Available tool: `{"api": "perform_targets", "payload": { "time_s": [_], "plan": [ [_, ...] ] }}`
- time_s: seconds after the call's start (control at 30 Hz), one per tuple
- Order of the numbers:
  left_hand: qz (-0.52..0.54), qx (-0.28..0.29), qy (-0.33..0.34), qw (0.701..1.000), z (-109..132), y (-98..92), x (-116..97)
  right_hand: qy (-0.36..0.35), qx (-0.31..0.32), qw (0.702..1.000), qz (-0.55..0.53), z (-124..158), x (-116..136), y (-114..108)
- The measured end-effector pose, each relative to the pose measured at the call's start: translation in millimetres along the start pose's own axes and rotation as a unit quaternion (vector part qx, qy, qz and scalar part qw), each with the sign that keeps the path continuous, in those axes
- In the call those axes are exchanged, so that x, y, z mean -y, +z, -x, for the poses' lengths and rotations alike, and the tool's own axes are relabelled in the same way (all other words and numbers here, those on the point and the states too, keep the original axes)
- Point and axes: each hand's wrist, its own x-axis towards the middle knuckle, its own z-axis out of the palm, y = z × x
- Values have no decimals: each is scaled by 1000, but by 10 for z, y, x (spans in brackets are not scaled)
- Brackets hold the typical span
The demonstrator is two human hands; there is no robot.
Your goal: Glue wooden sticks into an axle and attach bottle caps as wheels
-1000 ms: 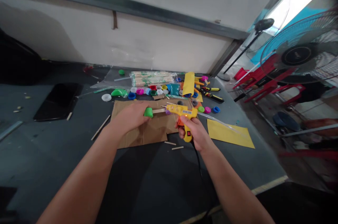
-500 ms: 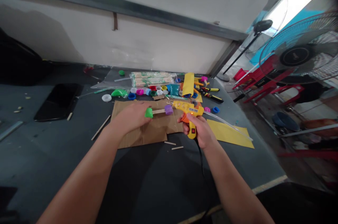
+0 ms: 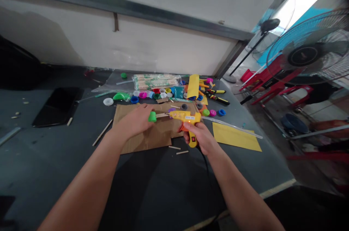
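My right hand (image 3: 200,134) is wrapped round the handle of a yellow hot glue gun (image 3: 182,115), with fingers at its orange trigger. A clear glue stick (image 3: 231,124) juts from the gun's back. The nozzle points left, right over a flat wooden stick (image 3: 160,115), apparently touching it. A green bottle cap (image 3: 152,116) sits at the stick's left end, pinched by my left hand (image 3: 137,121). Behind the gun, a purple cap (image 3: 171,110) at the other end is mostly hidden. Below lies a brown cardboard sheet (image 3: 136,144).
Several coloured caps and a bag of wooden sticks (image 3: 155,82) line the back. Cutters (image 3: 216,96) and yellow paper (image 3: 236,136) are at right. A black phone (image 3: 56,106) lies left. A fan (image 3: 307,55) stands beyond the table.
The glue gun has moved left and slightly down, bringing its nozzle from above the purple cap to the wooden stick. My left hand stays at the green cap.
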Motion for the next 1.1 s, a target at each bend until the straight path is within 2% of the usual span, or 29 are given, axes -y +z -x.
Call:
{"api": "perform_targets", "payload": {
  "time_s": [0.1, 0.23, 0.5, 0.73, 0.87, 1.0, 1.1],
  "plan": [
    [-11, -4, 3, 1000, 4, -21, -13, 14, 27, 999, 26, -14, -81, 73],
    [-14, 3, 13, 1000, 9, -44, -32, 29, 27, 999, 25, -44, -147, 157],
    [-8, 5, 13, 1000, -9, -19, 7, 37, 45, 998, -14, -8, -78, 194],
    [-9, 22, -3, 1000, -8, -46, -31, -16, 1, 996, -92, -11, 22, 42],
    [-7, 26, -16, 1000, 11, -71, -76, -28, -4, 989, -143, 21, 110, -54],
    [5, 31, -15, 999, 15, -110, -87, -23, 1, 984, -178, 132, 255, -159],
    [9, 30, -23, 999, 1, -103, -24, -32, -17, 988, -147, 301, 362, -320]
  ]
}}
